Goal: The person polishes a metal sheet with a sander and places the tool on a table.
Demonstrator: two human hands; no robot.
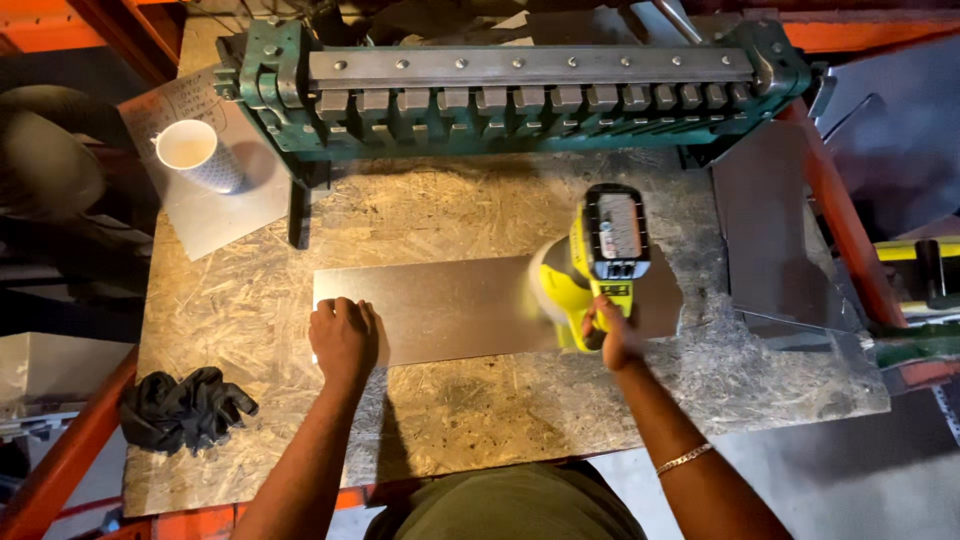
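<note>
Left hand (pixel 343 338) lies flat on one metal sheet (pixel 450 305); right hand (pixel 612 335) grips one yellow cordless sander (pixel 598 262); one paper cup (pixel 195 155) far left

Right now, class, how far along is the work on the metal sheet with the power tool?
Done: the sheet lies flat on the bench, in front of the green bending brake. In hand: the left hand presses its left end while the right hand runs the yellow tool over its right end. Left: cannot tell; no worked marks show.
</note>
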